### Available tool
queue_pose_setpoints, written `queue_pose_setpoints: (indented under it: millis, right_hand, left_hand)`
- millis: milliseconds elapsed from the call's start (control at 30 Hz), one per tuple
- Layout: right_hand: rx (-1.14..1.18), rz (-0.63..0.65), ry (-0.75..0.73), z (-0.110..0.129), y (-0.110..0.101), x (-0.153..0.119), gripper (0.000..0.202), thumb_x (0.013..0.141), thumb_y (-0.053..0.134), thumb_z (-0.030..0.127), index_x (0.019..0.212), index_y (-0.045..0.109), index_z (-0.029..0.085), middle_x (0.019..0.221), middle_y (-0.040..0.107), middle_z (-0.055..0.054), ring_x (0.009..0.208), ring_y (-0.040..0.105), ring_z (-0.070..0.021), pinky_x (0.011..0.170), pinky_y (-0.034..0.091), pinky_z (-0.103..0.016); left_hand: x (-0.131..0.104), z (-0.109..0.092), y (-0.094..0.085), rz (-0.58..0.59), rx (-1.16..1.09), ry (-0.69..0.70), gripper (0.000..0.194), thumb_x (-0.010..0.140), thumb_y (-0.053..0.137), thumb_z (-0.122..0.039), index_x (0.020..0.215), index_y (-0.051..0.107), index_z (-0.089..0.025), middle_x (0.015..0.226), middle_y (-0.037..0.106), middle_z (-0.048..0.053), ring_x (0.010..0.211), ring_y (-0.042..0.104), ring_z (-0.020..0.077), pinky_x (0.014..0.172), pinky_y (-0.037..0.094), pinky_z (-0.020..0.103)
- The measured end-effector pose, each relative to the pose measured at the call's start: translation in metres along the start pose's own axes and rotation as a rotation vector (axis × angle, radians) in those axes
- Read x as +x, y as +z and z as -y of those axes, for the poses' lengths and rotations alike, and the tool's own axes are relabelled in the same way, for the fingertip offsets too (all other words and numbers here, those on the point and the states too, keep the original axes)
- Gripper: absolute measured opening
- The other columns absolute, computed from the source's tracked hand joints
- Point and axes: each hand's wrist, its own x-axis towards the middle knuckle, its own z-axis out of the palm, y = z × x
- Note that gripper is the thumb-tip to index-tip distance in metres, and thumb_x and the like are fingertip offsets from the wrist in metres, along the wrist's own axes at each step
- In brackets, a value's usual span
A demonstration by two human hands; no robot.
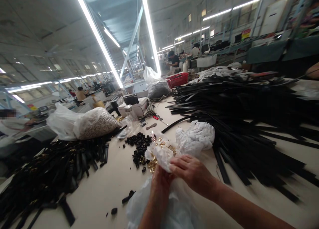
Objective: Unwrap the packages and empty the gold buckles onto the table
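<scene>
In front of me a crumpled white wrapping [163, 156], thin paper or plastic, is gripped by both hands. My left hand [160, 181] closes round its lower end, thumb side up, the fingers partly hidden. From the right, my right hand [188, 172] pinches its near edge with bent fingers. Gold-coloured buckles [152, 164] lie around and against the wrapping; whether some are inside it is unclear. Just left of them is a heap of small black loops [142, 147]. Beneath my forearms spreads a sheet of pale translucent plastic [184, 205].
Black straps [249, 116] fan across the table's right side. More straps with gold fittings [64, 169] pile up at left, beside a filled clear bag [97, 122]. A crumpled white bundle [195, 136], a lidded jar [130, 113] and a red basket [178, 79] stand farther back.
</scene>
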Motion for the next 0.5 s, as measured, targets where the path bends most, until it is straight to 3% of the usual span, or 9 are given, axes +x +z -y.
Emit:
queue_pose_setpoints:
  millis: [100, 167, 267, 367, 500]
  right_hand:
    - [0.088, 0.046, -0.013, 0.012, 0.009, -0.012, 0.017, 0.095, 0.054, 0.018, 0.107, 0.066, 0.020, 0.113, 0.071, -0.007, 0.105, 0.064, -0.0218, 0.095, 0.047, -0.037]
    - [0.236, 0.059, 0.055, 0.012, 0.011, -0.016, 0.020, 0.092, 0.059, 0.029, 0.110, 0.066, 0.021, 0.116, 0.069, -0.008, 0.109, 0.062, -0.0229, 0.098, 0.047, -0.038]
    - [0.439, -0.031, 0.277, 0.003, 0.010, -0.015, 0.030, 0.093, 0.055, 0.040, 0.115, 0.064, 0.021, 0.122, 0.065, -0.010, 0.114, 0.061, -0.0236, 0.098, 0.048, -0.038]
    - [0.466, -0.075, 0.481, -0.004, 0.012, -0.007, 0.029, 0.094, 0.052, 0.031, 0.118, 0.063, 0.019, 0.119, 0.067, -0.011, 0.112, 0.062, -0.0233, 0.097, 0.050, -0.039]
    - [0.324, 0.111, 0.349, 0.002, 0.021, 0.003, 0.053, 0.078, 0.069, 0.025, 0.129, 0.057, 0.017, 0.133, 0.060, -0.013, 0.124, 0.054, -0.0298, 0.106, 0.043, -0.047]
  left_hand:
    - [-0.004, -0.004, 0.003, -0.030, -0.005, 0.063, 0.045, 0.075, 0.079, -0.040, 0.111, 0.067, -0.016, 0.110, 0.072, 0.011, 0.106, 0.067, 0.0247, 0.092, 0.052, 0.032]
    - [-0.007, -0.004, 0.002, -0.089, 0.038, 0.070, 0.039, 0.075, 0.078, -0.032, 0.109, 0.068, -0.016, 0.106, 0.073, 0.010, 0.103, 0.068, 0.0240, 0.091, 0.052, 0.033]
    - [-0.010, -0.002, -0.002, -0.128, 0.060, 0.077, 0.037, 0.072, 0.076, -0.022, 0.108, 0.068, -0.015, 0.099, 0.074, 0.008, 0.096, 0.070, 0.0235, 0.088, 0.053, 0.032]
    - [-0.011, 0.000, -0.004, -0.134, 0.054, 0.064, 0.042, 0.069, 0.071, -0.016, 0.111, 0.067, -0.016, 0.094, 0.074, 0.007, 0.094, 0.070, 0.0243, 0.086, 0.054, 0.034]
    - [-0.011, 0.002, -0.005, -0.115, 0.055, 0.053, 0.042, 0.068, 0.070, -0.015, 0.110, 0.069, -0.019, 0.097, 0.074, 0.005, 0.098, 0.068, 0.0227, 0.089, 0.052, 0.032]
